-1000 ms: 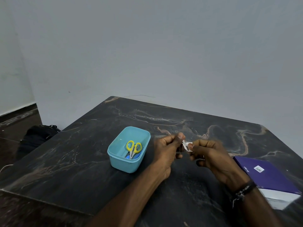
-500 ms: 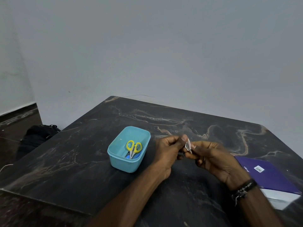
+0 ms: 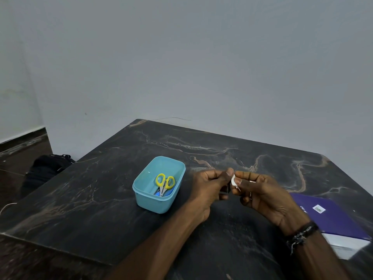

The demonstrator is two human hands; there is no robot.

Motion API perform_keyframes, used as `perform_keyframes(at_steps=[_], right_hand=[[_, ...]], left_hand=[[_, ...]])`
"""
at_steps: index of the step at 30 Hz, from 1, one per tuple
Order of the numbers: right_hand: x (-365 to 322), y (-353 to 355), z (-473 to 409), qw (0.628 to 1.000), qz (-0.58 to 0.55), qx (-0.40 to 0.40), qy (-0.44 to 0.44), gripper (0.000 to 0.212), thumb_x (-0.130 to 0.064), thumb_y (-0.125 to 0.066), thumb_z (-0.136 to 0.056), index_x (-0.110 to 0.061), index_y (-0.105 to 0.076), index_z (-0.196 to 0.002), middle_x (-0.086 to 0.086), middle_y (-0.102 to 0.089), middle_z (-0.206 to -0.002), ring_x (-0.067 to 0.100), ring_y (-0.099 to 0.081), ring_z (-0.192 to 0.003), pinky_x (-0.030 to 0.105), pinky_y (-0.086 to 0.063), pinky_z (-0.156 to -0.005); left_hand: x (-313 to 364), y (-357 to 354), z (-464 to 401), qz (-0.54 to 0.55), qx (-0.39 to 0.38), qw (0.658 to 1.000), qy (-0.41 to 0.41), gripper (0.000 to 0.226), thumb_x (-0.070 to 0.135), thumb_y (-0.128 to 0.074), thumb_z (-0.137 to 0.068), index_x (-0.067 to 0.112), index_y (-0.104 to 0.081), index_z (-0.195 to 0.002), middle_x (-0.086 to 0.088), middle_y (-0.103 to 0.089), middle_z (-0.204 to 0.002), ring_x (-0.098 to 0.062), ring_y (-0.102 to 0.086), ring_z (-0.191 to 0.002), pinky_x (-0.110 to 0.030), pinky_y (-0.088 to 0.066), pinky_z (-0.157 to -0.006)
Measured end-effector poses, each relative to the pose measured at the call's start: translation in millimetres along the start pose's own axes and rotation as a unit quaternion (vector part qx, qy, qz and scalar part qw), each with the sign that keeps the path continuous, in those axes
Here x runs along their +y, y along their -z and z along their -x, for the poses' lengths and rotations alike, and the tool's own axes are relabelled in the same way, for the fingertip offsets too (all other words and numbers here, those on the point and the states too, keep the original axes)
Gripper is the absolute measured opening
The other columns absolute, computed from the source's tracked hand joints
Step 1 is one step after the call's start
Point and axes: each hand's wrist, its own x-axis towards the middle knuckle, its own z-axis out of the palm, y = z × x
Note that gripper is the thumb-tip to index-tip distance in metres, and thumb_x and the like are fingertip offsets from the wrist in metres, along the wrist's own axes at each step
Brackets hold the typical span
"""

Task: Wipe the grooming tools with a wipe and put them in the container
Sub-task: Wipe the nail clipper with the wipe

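Over the near half of the dark marbled table point(image 3: 105, 199), I saw both hands meet just beside the container's right side. The left hand point(image 3: 210, 188) had its fingers curled round a small dark grooming tool point(image 3: 225, 191), of which only a short dark piece showed below the thumb; I could not tell what kind of tool it was. The right hand point(image 3: 262, 194) pinched a small white wipe point(image 3: 233, 180) against that tool, most of the wipe hidden between thumb and fingertips. A thin metal sliver poked out beneath the wipe, too small to identify. The light-blue container point(image 3: 177, 174) stood left of the hands, near the middle of the table, holding yellow-handled scissors point(image 3: 164, 183) whose tips rested over something blue that I could not make out. A purple box point(image 3: 333, 217) lay at the table's right edge, its near corner partly covered by the right wrist and its dark bracelet point(image 3: 301, 234). Off the left edge, a black bag point(image 3: 43, 171) sat on the floor.
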Motion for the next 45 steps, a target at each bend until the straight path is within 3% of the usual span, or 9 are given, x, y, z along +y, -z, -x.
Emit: perform_keyframes(at_steps=[6, 11, 16, 20, 28, 31, 36, 40, 45], right_hand=[[-0.3, 2.7, -3.0, 0.999, -0.031, 0.034, 0.002, 0.045, -0.003, -0.072, -0.067, -0.003, -0.058, -0.110, 0.011, -0.068, -0.072, 0.017, -0.063, -0.059, 0.022, -0.045, -0.045], [4.6, 2.1, -3.6, 0.980, 0.154, 0.087, 0.089, 0.028, 0.001, -0.072, -0.080, -0.005, -0.059, -0.105, 0.010, -0.071, -0.068, 0.018, -0.065, -0.061, 0.024, -0.046, -0.052], [9.5, -4.4, -4.0, 0.901, 0.365, 0.133, 0.196, 0.027, -0.002, -0.070, -0.083, -0.020, -0.056, -0.096, 0.000, -0.067, -0.078, 0.010, -0.065, -0.072, 0.021, -0.051, -0.064], [14.3, -8.9, -2.1, 0.819, 0.456, 0.148, 0.315, 0.034, -0.001, -0.073, -0.079, -0.024, -0.053, -0.093, -0.011, -0.060, -0.074, -0.003, -0.060, -0.072, 0.007, -0.042, -0.059], [19.7, -3.2, -6.0, 0.685, 0.568, 0.125, 0.439, 0.025, -0.003, -0.078, -0.074, -0.018, -0.060, -0.085, -0.007, -0.061, -0.078, 0.008, -0.054, -0.068, 0.016, -0.040, -0.065], [19.7, -1.5, -5.3, 0.686, 0.565, 0.113, 0.444, 0.022, -0.008, -0.080, -0.074, -0.019, -0.063, -0.083, -0.007, -0.065, -0.077, 0.009, -0.059, -0.068, 0.029, -0.052, -0.061], [25.2, -7.3, -3.7, 0.710, 0.560, 0.084, 0.419, 0.016, -0.014, -0.075, -0.075, -0.022, -0.065, -0.084, -0.010, -0.067, -0.077, 0.010, -0.063, -0.069, 0.038, -0.055, -0.058], [25.7, -7.3, -4.9, 0.717, 0.578, 0.075, 0.382, 0.012, -0.020, -0.072, -0.081, -0.024, -0.064, -0.089, -0.011, -0.066, -0.079, 0.007, -0.062, -0.071, 0.036, -0.056, -0.061], [22.7, 0.7, -7.2, 0.733, 0.544, 0.165, 0.373, 0.031, -0.012, -0.073, -0.082, -0.017, -0.067, -0.112, -0.003, -0.073, -0.088, 0.008, -0.065, -0.076, 0.025, -0.053, -0.069]], left_hand=[[0.3, 1.1, -1.1, -0.004, -0.032, 0.999, 0.003, 0.017, 0.015, -0.063, -0.091, 0.006, -0.071, -0.103, -0.010, -0.072, -0.093, -0.015, -0.066, -0.078, -0.027, -0.056, -0.061], [-1.6, -0.2, -2.2, -0.046, -0.019, 0.999, -0.005, 0.012, 0.007, -0.063, -0.091, 0.002, -0.070, -0.099, -0.005, -0.066, -0.077, -0.010, -0.057, -0.062, -0.023, -0.052, -0.055], [-1.7, -1.3, -2.5, -0.049, 0.006, 0.998, 0.027, 0.012, 0.007, -0.060, -0.092, -0.001, -0.069, -0.096, -0.009, -0.062, -0.076, -0.010, -0.053, -0.057, -0.022, -0.048, -0.050], [-1.2, -1.0, -3.4, -0.034, 0.026, 0.998, 0.040, 0.008, 0.006, -0.063, -0.090, 0.000, -0.068, -0.089, -0.007, -0.061, -0.071, -0.012, -0.053, -0.057, -0.021, -0.048, -0.049], [-4.8, -1.1, -7.9, -0.020, 0.090, 0.995, 0.034, 0.009, 0.011, -0.066, -0.089, 0.003, -0.071, -0.090, -0.006, -0.064, -0.072, -0.012, -0.058, -0.064, -0.023, -0.055, -0.054], [-4.4, -0.2, -9.0, 0.010, 0.118, 0.993, 0.029, 0.009, 0.011, -0.066, -0.089, 0.005, -0.071, -0.092, -0.007, -0.065, -0.073, -0.012, -0.059, -0.063, -0.022, -0.055, -0.054], [-4.5, 3.0, -12.5, 0.054, 0.152, 0.987, 0.003, 0.008, 0.011, -0.068, -0.087, 0.006, -0.070, -0.094, -0.010, -0.071, -0.079, -0.020, -0.068, -0.071, -0.033, -0.061, -0.065], [-3.4, 2.2, -12.5, 0.064, 0.149, 0.987, -0.003, 0.004, 0.009, -0.067, -0.088, 0.007, -0.070, -0.087, -0.008, -0.067, -0.074, -0.018, -0.064, -0.069, -0.032, -0.061, -0.063], [-1.0, 0.4, -11.5, 0.084, 0.136, 0.987, 0.005, 0.016, 0.007, -0.065, -0.089, -0.002, -0.066, -0.102, -0.015, -0.067, -0.082, -0.019, -0.061, -0.067, -0.027, -0.057, -0.056]])
